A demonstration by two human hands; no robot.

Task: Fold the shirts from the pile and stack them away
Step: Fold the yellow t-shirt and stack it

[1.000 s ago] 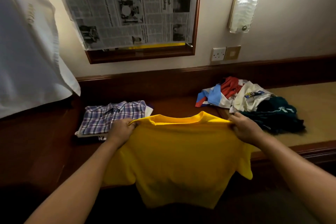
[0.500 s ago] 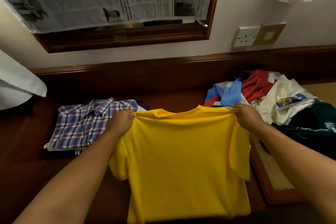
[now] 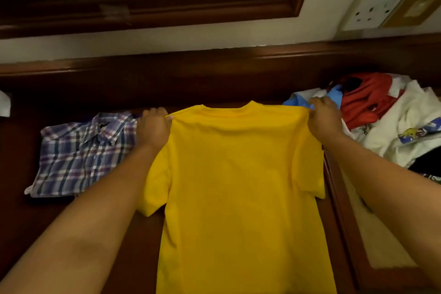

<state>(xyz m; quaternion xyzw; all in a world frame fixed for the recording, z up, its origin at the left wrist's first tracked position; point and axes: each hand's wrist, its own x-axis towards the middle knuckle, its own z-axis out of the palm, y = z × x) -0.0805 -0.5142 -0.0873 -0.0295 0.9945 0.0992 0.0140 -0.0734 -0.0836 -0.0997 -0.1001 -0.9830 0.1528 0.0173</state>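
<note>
Shirts are the job, and the yellow T-shirt (image 3: 238, 186) lies spread flat on the dark wooden worktop (image 3: 78, 219) in front of you, neck edge toward the wall and both short sleeves out to the sides. Your left hand (image 3: 152, 127) grips the left shoulder seam, fingers curled over the cloth. Your right hand (image 3: 324, 118) pinches the right shoulder in the same way. The two hands sit well apart, one at each top corner of the shirt.

Just beside your left hand rests a folded plaid shirt (image 3: 81, 153), collar up, squared off on the worktop. To your right, touching your right hand's far side, sits the unfolded pile (image 3: 386, 122): blue, red, white and dark pieces jumbled together.

On the wall above you see a wooden frame (image 3: 167, 14) and a white socket (image 3: 372, 8).
</note>
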